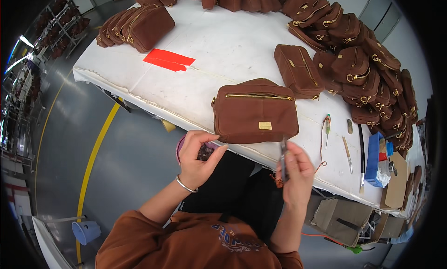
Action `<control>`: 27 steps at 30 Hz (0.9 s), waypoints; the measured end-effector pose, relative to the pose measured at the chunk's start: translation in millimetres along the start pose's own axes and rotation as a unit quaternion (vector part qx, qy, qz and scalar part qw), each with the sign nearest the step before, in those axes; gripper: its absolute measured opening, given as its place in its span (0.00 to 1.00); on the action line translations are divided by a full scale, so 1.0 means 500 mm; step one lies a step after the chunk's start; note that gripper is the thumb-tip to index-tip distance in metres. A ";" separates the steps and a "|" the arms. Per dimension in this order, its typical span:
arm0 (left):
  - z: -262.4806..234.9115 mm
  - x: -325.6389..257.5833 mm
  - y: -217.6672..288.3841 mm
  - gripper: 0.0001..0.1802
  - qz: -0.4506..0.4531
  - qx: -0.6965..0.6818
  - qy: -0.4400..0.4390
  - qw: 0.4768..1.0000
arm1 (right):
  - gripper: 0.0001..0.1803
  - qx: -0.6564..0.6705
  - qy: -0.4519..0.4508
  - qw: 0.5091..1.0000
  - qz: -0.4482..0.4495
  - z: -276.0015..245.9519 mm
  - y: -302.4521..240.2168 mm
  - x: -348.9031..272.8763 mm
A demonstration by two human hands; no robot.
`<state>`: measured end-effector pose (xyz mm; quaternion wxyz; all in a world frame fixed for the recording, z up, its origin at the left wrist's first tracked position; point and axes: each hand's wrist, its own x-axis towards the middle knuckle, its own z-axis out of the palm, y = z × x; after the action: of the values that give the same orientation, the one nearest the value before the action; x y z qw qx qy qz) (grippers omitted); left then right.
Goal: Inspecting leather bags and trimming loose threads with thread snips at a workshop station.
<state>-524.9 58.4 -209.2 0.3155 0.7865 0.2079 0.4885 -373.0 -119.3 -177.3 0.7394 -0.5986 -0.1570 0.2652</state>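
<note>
A brown handbag (253,115) with a gold zipper and a small gold plate lies flat at the table's near edge, right before me. My left hand (194,157) is at its lower left corner. A gap shows between the thumb and the curled forefinger, and nothing visible is held there; the fingertip looks close to the bag or touching it. Upright in my right hand (298,169) are small dark metal thread snips (283,161), their tip near the bag's lower right corner. A purple round container (180,148) with dark contents is partly hidden behind my left hand.
Brown bags (358,69) are heaped on the right, with more (149,29) at the far left. Red tape (168,60) marks the white table (223,45). An awl (327,124), a brush (348,153) and a blue bin (372,159) lie right. A bucket (86,232) stands on the floor.
</note>
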 end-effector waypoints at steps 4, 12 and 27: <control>0.010 -0.002 0.002 0.09 -0.064 -0.051 -0.004 0.997 | 0.18 0.110 -0.146 0.975 0.129 0.059 0.030 -0.021; 0.022 -0.004 0.016 0.06 -0.102 -0.077 -0.006 0.992 | 0.25 0.153 -0.220 0.926 0.264 0.122 0.056 -0.026; 0.028 -0.004 0.013 0.04 -0.099 -0.069 -0.038 0.992 | 0.23 0.152 -0.196 0.931 0.268 0.133 0.073 -0.012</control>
<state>-513.1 48.6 -210.5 0.4238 0.7561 0.2387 0.4378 -421.9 -64.3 -196.5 0.6771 -0.4349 -0.0903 0.5867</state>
